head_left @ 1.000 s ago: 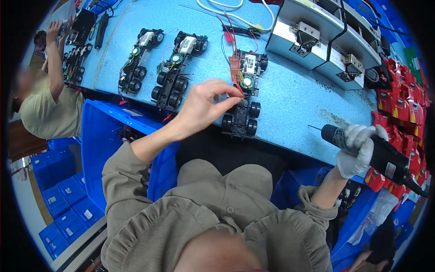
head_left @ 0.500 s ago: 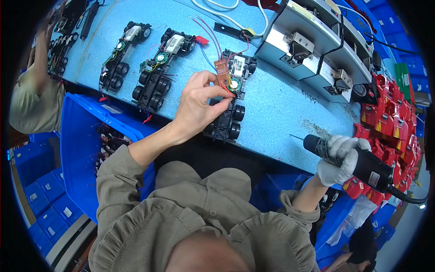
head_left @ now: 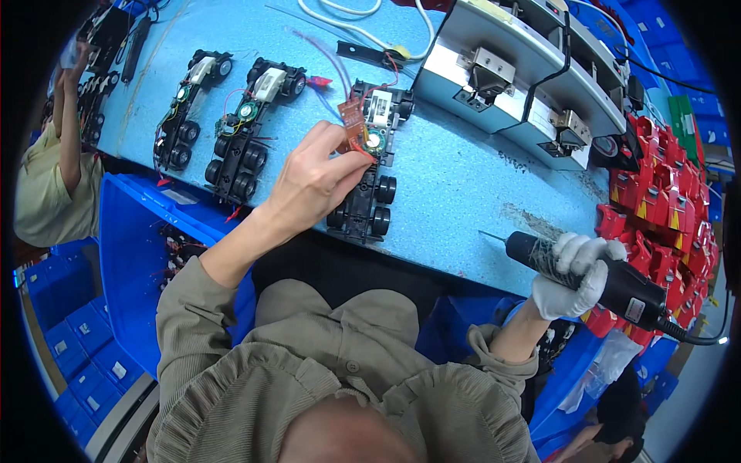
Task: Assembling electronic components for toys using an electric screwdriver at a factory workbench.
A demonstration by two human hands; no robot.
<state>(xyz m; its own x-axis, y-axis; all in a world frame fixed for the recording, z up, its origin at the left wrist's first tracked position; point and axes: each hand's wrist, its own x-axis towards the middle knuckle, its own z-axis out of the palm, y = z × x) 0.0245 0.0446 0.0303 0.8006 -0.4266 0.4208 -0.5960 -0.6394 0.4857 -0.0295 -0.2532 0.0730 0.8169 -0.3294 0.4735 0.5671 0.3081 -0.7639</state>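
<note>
A black toy truck chassis [head_left: 370,185] with several wheels lies on the light blue bench [head_left: 463,185] in front of me. My bare left hand [head_left: 312,181] rests on it and pinches a small brown circuit board [head_left: 353,119] with red wires above the chassis. My right hand [head_left: 575,274], in a white glove, grips a black electric screwdriver [head_left: 594,274]. Its thin bit points left, just above the bench's near edge and apart from the chassis.
Two more wired chassis [head_left: 251,127] [head_left: 185,104] lie to the left. A grey fixture [head_left: 532,69] stands at the back right, red plastic parts [head_left: 656,208] are heaped at the right. Blue bins [head_left: 131,247] sit below the bench. Another person [head_left: 46,185] works at far left.
My left hand has lifted the circuit board a little higher over the chassis. My right hand with the screwdriver has stayed near the bench edge. My head has shifted, so the bench sits differently in view.
</note>
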